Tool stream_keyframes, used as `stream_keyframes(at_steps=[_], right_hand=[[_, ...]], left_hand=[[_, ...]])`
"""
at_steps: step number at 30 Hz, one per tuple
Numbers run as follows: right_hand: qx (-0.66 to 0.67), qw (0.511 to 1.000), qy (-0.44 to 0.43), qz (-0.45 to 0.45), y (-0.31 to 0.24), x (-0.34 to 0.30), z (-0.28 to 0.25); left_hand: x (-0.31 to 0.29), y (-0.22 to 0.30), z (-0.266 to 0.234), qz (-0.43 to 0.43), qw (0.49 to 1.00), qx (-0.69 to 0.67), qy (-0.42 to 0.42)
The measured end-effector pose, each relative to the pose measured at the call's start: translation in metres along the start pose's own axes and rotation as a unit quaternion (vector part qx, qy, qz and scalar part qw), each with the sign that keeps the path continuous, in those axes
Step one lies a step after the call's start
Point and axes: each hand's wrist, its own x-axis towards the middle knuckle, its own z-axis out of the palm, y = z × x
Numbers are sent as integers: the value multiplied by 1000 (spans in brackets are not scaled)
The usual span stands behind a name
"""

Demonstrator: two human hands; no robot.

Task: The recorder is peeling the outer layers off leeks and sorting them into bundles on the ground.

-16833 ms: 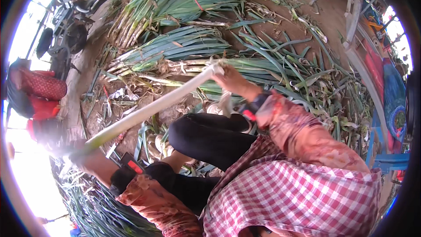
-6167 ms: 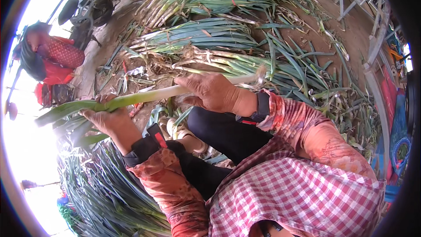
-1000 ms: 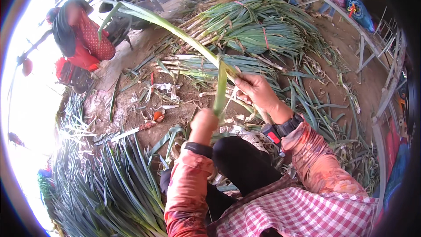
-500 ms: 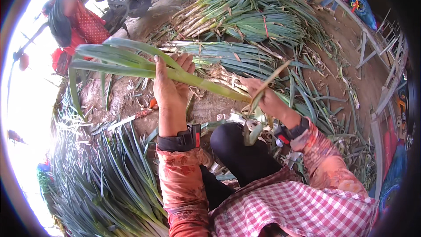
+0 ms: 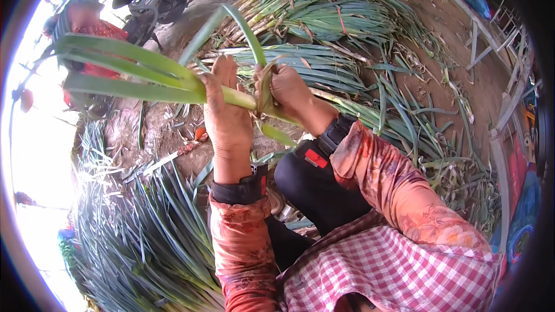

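My left hand (image 5: 227, 118) is closed around the pale stalk of a leek (image 5: 191, 81), with its long green leaves fanning out to the left. Close beside it, my right hand (image 5: 292, 93) is a fist gripping a withered outer leaf (image 5: 266, 88) at the stalk. One green leaf (image 5: 247, 30) bends up and away from the others, its lower end running to the right fist. The leek's root end is mostly hidden behind my right hand and wrist.
Loose leeks (image 5: 139, 231) lie heaped at the lower left. Tied leek bundles (image 5: 341, 17) lie at the far side. A long thin tool with a pale blade (image 5: 159, 164) rests on the ground. A person (image 5: 87, 29) and a motorbike (image 5: 165, 6) are at the upper left.
My right hand has moved left and up along the stalk to beside my left hand, pulling the outer leaf with it. One green leaf now bends upward.
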Motion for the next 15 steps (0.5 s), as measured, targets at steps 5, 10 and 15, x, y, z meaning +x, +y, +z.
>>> stream_keyframes(at_steps=[5, 10, 15], right_hand=[[-115, 990, 87, 0, 1, 5, -42], [-95, 978, 168, 75, -9, -18, -147], [-21, 948, 316, 19, -33, -73, -285]], left_hand=[[-6, 4, 4, 13, 1000, -13, -12], [-1, 44, -14, 45, 995, -89, -16], [5, 59, -35, 41, 984, -171, -22]])
